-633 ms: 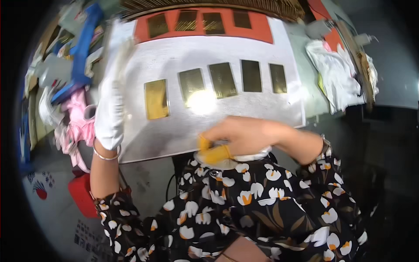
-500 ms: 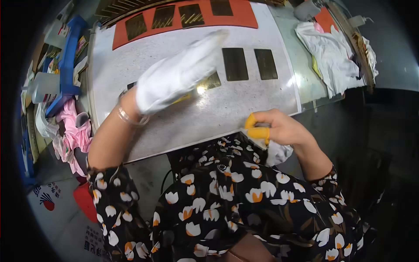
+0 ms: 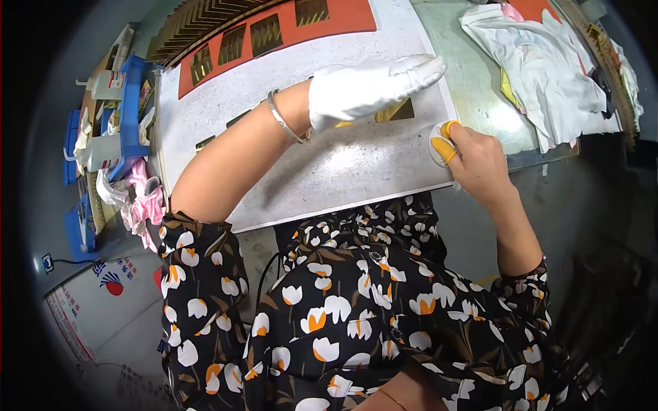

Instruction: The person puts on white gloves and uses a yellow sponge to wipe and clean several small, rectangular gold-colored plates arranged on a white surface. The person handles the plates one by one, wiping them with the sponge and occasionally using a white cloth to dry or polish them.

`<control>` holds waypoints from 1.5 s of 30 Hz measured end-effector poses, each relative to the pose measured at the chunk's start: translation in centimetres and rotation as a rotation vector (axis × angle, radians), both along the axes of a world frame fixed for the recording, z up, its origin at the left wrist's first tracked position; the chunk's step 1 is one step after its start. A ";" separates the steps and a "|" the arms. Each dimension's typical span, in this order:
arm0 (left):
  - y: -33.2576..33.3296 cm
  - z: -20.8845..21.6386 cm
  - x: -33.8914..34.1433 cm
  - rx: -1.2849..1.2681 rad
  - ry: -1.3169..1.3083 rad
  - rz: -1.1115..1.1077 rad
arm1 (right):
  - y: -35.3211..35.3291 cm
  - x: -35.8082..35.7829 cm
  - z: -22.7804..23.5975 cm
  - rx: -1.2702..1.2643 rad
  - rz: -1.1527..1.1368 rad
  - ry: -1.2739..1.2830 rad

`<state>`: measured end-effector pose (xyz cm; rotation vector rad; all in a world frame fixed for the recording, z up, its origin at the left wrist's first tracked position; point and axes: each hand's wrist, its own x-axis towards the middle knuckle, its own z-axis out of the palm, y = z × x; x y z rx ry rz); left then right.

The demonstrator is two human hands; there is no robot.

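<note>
My left hand [image 3: 373, 89], in a white glove, reaches across the pale table sheet [image 3: 343, 168]. Its fingers are stretched out together toward the right. Beneath the glove, a shiny dark-gold rectangular plate [image 3: 397, 111] is partly covered; whether the glove touches it I cannot tell. More plates show only as edges behind my left forearm. My right hand [image 3: 480, 161] wears yellow finger covers [image 3: 444, 151] on thumb and forefinger. Those fingers pinch a white cloth [image 3: 436, 140], bunched into a rounded pad, at the sheet's right edge.
An orange mat [image 3: 349, 19] bears several dark-gold plates at the back. Behind it stands a long slatted rack [image 3: 205, 26]. White cloths [image 3: 534, 61] lie at the far right. A blue shelf [image 3: 130, 113], bottles and a pink cloth [image 3: 147, 205] are at the left.
My left hand has swung right across the plates. My right hand has moved up and right with the cloth, from the front edge to the sheet's right edge. The view has shifted.
</note>
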<state>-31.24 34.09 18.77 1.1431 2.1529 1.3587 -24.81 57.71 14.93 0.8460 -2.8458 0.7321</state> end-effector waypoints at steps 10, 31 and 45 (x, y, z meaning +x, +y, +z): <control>-1.9 -3.4 -1.7 -0.822 0.788 0.385 | -1.4 -0.9 1.0 0.038 0.051 -0.080; -0.8 -6.6 -0.3 -0.820 0.857 0.573 | -6.7 -5.3 -0.7 0.142 0.116 0.084; -7.6 -1.3 -0.1 -0.397 0.472 0.543 | -2.9 -6.5 3.5 -0.458 0.018 -0.370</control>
